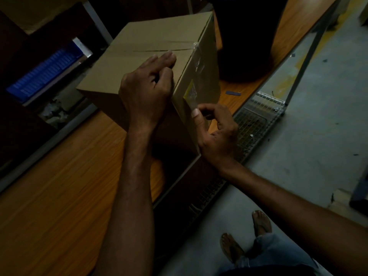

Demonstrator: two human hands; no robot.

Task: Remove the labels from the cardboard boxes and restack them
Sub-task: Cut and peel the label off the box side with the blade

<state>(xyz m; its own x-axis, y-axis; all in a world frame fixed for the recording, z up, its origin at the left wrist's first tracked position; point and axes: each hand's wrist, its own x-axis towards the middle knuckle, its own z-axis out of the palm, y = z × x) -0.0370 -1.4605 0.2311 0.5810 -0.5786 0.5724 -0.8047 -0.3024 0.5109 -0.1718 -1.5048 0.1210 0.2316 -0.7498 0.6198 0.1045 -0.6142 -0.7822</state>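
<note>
A closed cardboard box [139, 48] stands on the wooden table [59, 186], its top seam taped. On its right side face sits a small yellow label [190, 92] under clear tape. My left hand [147, 90] rests on the box's top near the right edge, fingers partly curled over the corner. My right hand [215, 128] is against the side face just below the label, thumb and forefinger pinching the clear tape's lower end. The scene is dim.
A large dark bin [245, 36] stands on the table behind the box. A blue crate [45, 74] sits on a shelf at left. A wire mesh rack [256, 120] lies under the table edge. A small blue scrap [233, 93] lies on the table.
</note>
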